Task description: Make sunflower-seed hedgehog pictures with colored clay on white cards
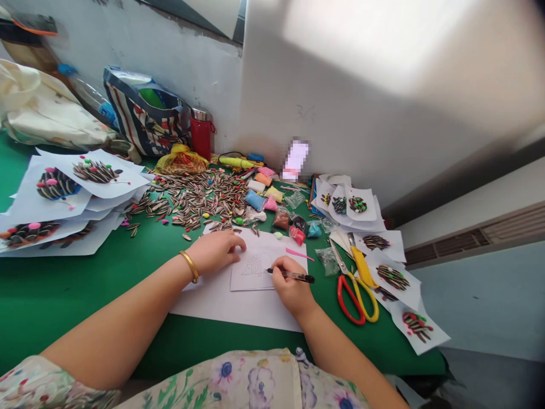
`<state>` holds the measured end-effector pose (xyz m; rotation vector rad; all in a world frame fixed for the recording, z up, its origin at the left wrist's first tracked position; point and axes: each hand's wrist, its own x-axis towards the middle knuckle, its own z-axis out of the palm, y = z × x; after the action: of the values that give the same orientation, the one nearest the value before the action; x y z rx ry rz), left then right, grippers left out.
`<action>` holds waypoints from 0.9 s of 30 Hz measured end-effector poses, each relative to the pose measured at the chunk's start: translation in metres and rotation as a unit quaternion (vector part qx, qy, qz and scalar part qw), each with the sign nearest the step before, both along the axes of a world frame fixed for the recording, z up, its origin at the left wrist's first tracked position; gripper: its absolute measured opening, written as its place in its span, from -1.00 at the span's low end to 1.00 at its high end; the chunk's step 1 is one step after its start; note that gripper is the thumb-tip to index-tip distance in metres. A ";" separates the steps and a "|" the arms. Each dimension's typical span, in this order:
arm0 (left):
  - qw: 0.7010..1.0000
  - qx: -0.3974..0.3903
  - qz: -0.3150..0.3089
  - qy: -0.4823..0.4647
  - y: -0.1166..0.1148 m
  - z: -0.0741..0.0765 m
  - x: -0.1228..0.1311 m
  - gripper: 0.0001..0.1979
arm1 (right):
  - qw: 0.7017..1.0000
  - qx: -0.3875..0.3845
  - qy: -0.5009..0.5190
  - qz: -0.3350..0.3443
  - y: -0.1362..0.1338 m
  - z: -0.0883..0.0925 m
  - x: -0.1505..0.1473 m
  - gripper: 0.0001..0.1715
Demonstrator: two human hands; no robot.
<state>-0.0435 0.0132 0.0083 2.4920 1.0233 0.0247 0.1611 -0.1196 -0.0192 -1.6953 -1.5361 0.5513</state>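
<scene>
My right hand (pixel 293 287) grips a black pen (pixel 300 276). The pen's tip meets a small sheet of paper (pixel 240 284), at the edge of a fine line drawing with a rounded, textured shape. Beneath that sheet lies a larger white paper (pixel 204 304). My left hand (pixel 218 250), with a gold bangle at its wrist, rests palm down; its fingers are bent and slightly apart at the small sheet's upper left, holding nothing. A pink strip (pixel 299 254) lies just above my right hand.
Sunflower seeds (pixel 200 196) are heaped behind the papers, beside bags of coloured clay (pixel 255 200). Red-and-yellow scissors (pixel 357 295) lie right. Seed-decorated pictures stack at left (pixel 97 201) and right (pixel 394 278). A phone (pixel 295 160) leans on the wall near a red flask (pixel 201 136).
</scene>
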 end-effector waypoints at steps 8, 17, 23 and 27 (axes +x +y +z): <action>1.000 0.006 0.000 0.009 0.000 -0.001 0.000 -0.74 | 1.000 -0.012 -0.009 0.005 0.002 -0.002 0.000 -0.85; 1.000 0.009 -0.002 0.003 0.001 -0.002 -0.001 -0.75 | 1.000 0.007 -0.006 0.006 0.001 0.000 0.000 -0.84; 1.000 0.010 0.000 0.006 0.001 -0.003 0.000 -0.75 | 1.000 -0.004 -0.015 0.006 0.002 -0.003 0.000 -0.85; 1.000 0.009 0.000 0.008 0.001 -0.003 0.000 -0.75 | 1.000 -0.004 -0.009 0.002 0.002 -0.002 0.000 -0.85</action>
<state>-0.0439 0.0141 0.0057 2.5117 1.0329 0.0143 0.1614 -0.1177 -0.0214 -1.7079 -1.5523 0.5476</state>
